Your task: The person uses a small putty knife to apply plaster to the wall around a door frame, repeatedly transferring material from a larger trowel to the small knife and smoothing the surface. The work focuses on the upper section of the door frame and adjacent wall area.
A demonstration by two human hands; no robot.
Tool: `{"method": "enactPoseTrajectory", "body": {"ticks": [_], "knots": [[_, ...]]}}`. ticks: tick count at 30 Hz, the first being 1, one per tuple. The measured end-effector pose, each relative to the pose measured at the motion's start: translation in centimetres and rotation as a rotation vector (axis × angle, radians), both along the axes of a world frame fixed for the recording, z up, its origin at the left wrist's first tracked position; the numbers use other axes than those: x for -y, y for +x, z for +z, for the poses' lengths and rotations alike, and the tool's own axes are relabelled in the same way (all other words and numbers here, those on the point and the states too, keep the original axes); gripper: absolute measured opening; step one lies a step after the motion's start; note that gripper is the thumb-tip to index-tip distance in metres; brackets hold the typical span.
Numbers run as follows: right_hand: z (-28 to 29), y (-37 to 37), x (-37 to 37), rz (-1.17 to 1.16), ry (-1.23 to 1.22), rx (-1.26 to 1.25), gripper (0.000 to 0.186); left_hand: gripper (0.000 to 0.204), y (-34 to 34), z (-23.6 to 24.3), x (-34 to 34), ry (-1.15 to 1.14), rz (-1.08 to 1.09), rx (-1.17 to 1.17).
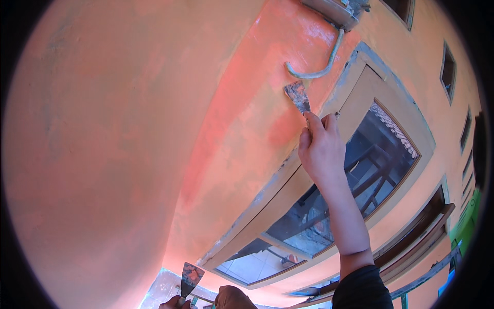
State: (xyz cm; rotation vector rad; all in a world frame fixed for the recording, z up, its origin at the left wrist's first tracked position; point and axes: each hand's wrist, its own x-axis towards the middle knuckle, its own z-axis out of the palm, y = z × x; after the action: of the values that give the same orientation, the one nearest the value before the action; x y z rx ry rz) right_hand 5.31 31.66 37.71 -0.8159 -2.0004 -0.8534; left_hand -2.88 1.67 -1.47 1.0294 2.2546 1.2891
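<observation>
My right hand (325, 147) is raised in front of the orange-pink wall, its fingers closed round the handle of a putty knife (297, 96). The blade points up and left, just below a curved grey-blue pipe (325, 69). Whether the blade touches the wall I cannot tell. Low at the bottom edge, my left hand (174, 304) is partly cut off by the picture. It grips a second putty knife (191, 278), whose blade stands upward with orange smears on it.
Right of the patchy wall (118, 129) is a beige frame (355, 98) with dark glass panes (383, 154). A metal box (337, 11) sits above the pipe. Farther right are an open window (427, 226) and a metal rail (427, 275). A brown rounded shape (232, 298) shows at the bottom.
</observation>
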Motion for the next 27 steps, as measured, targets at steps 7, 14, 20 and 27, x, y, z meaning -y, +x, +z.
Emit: {"method": "enactPoseTrajectory", "body": {"ticks": [7,14,20,27], "knots": [[2.0,-0.1,-0.4,0.019,0.102,-0.002,0.034,0.021,0.2,0.4,0.0,-0.022,-0.017,0.043],[2.3,1.2,2.0,-0.005,-0.034,0.059,0.034,0.021,0.3,0.2,0.2,-0.002,0.025,-0.016],[3.5,1.6,-0.5,0.05,0.133,0.055,0.038,0.021,0.5,0.3,0.1,0.004,0.034,-0.022],[3.0,1.5,-3.7,0.105,0.249,0.038,0.044,0.02,0.6,-0.2,-0.3,-0.004,0.018,-0.036]]}}
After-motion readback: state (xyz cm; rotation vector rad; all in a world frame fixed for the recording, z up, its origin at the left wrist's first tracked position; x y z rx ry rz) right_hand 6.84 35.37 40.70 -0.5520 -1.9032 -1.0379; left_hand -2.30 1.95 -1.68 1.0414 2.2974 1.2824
